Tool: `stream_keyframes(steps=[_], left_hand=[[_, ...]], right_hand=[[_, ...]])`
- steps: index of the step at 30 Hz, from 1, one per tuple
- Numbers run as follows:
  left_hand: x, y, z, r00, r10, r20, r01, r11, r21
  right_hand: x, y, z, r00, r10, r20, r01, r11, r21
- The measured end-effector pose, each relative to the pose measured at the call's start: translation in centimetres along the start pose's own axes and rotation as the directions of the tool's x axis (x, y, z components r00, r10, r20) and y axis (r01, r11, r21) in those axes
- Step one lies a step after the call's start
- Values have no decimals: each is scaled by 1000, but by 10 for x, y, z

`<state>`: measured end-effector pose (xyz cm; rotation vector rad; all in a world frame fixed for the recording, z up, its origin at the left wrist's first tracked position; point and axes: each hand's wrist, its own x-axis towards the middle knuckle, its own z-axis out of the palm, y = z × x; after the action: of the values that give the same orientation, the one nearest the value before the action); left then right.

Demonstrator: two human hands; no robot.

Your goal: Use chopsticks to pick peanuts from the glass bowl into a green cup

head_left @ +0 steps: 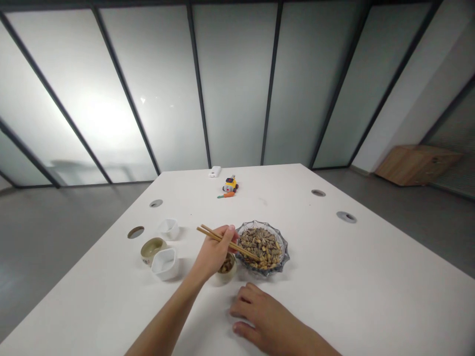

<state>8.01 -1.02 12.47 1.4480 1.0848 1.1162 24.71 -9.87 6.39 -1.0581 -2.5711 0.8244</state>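
Observation:
My left hand (219,249) is closed around a pair of wooden chopsticks (243,251), whose tips reach into a scalloped glass dish (285,249). Striped sunflower seeds (256,239) fill much of that dish, with paler, peanut-like pieces (267,259) towards its near side. I cannot tell whether the tips pinch a piece. Under my left hand stands a small pale bowl (224,280) holding brownish pieces, partly hidden by the hand. My right hand (260,314) rests on the table in front of the dish, its fingers loosely bent, thumb apart, holding nothing.
Left on the white table (352,277) are a greenish bowl (149,251) and two white plastic cups (165,267), one farther back. Beyond the dish lie a yellow toy vehicle (230,185), a toy carrot (226,195) and a white box-like object (214,171). Several round holes pierce the tabletop.

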Motion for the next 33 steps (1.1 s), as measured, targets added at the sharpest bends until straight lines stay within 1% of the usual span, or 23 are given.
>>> stream_keyframes(steps=[2,4,9,12,15,23,26,29,33], left_hand=[[0,-3,3,1000,9,12,-9,999,31],[0,-4,2,999,25,22,-26,998,58],[-2,-2,-7,997,41,70,-50,990,131],[-1,-4,-13,993,31,109,-50,983,175],[0,-6,-17,990,46,136,-74,974,213],[5,-8,-21,991,70,117,-99,961,257],[7,-7,-27,993,85,80,-100,973,209],[10,-8,-31,996,68,49,-72,995,76],[13,-10,-41,999,47,12,-46,996,-76]], right_hand=[[-1,0,0,1000,0,-3,0,1000,4],[-2,1,0,1000,-4,-6,4,1000,5],[-2,2,2,1000,-4,-12,4,1000,-5],[-2,2,2,1000,2,-18,-2,1000,-5],[-1,0,0,1000,12,-10,-12,1000,-2],[-1,-1,-2,999,33,21,-33,999,3],[-1,0,0,1000,25,15,-25,1000,3],[-2,1,1,1000,21,4,-21,1000,7],[-2,0,0,999,31,8,-31,999,14]])
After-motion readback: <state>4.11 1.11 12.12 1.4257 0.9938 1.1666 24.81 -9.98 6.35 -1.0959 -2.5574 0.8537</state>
